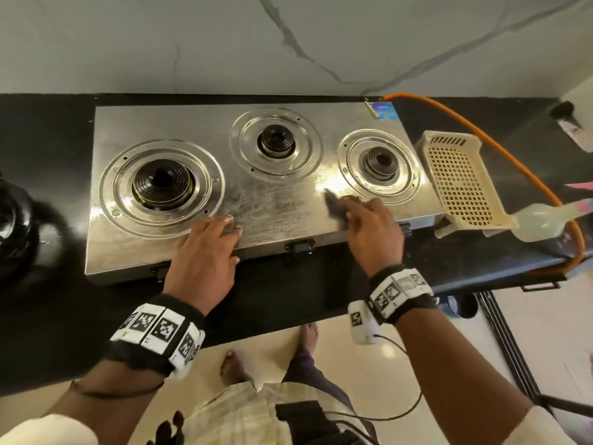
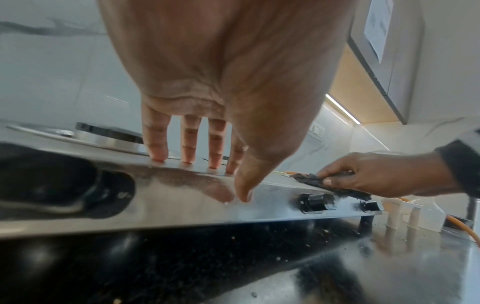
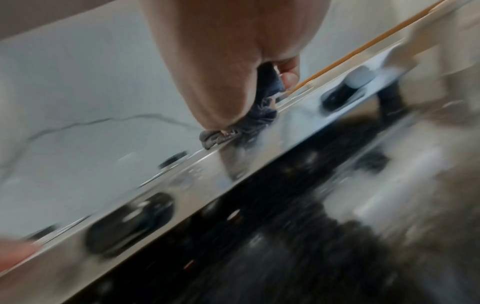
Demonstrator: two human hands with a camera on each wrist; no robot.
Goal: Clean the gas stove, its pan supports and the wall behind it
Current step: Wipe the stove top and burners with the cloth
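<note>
A steel three-burner gas stove (image 1: 276, 200) sits on a black counter (image 1: 48, 149), its burners bare with no pan supports on them. My left hand (image 1: 210, 242) lies flat on the stove's front edge, fingers (image 2: 188, 144) straight and pressing the steel top between the left and middle burners. My right hand (image 1: 369, 226) holds a dark grey cloth (image 1: 335, 203) against the stove top in front of the right burner (image 1: 380, 163). The cloth (image 2: 319, 181) shows pinched under the fingers; in the blurred right wrist view the cloth (image 3: 249, 121) is bunched below the palm. The marbled wall (image 1: 288, 43) rises behind.
A beige perforated basket (image 1: 459, 178) and a clear bottle (image 1: 542, 220) lie right of the stove. An orange gas hose (image 1: 481, 136) curves round them. A black round object (image 1: 16, 226) sits at the far left. Black knobs (image 2: 317, 202) line the stove's front.
</note>
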